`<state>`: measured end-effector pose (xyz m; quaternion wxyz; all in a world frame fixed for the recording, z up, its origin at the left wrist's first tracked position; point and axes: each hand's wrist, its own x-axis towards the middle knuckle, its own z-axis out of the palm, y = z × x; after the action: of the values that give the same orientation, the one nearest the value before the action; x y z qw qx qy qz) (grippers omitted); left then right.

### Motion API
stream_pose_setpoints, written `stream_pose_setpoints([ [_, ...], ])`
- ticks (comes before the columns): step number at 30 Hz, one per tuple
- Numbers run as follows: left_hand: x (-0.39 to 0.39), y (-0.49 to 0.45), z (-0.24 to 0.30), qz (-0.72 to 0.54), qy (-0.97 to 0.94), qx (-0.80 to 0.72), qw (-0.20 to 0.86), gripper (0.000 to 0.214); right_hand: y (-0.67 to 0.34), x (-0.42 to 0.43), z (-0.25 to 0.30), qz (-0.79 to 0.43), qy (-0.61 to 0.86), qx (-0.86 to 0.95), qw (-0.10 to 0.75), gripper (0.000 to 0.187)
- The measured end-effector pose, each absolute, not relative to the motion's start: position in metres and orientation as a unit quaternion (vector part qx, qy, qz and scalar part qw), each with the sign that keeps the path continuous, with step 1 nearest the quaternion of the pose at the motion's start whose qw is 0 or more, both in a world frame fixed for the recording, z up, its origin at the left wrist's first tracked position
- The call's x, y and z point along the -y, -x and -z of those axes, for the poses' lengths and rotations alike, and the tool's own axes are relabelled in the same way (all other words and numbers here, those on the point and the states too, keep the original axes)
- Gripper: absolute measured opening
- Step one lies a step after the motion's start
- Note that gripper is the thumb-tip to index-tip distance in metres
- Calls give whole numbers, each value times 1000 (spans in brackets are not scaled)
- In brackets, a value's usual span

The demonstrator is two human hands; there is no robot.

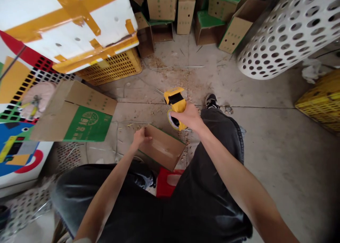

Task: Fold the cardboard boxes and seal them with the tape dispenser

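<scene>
Cardboard box (163, 147) sits low over the concrete floor (271, 147), between the legs (220, 144); the left hand (139, 138) pinches it at its far-left corner, while the right hand (191, 115) grips a yellow tape dispenser (181, 106) near its far-right corner. Bracing that pinched corner firmly and holding the panel flat should let tape lie straight. Its panel looks plain brown, green-edged, with a pale streak.

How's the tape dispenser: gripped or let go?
Gripped: the right hand is closed around the tape dispenser. Whether it touches the floor, cannot tell.
</scene>
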<state>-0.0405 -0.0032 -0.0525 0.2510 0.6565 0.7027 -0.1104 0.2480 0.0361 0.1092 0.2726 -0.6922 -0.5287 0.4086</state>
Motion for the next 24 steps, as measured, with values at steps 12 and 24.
stream_pose_setpoints([
  [12,45,15,45,18,-668,-721,182,72,-257,-28,-107,-390,704,532,263,31],
  [24,170,-98,32,85,-774,-618,108,112,-252,-34,-108,-401,688,534,284,31],
])
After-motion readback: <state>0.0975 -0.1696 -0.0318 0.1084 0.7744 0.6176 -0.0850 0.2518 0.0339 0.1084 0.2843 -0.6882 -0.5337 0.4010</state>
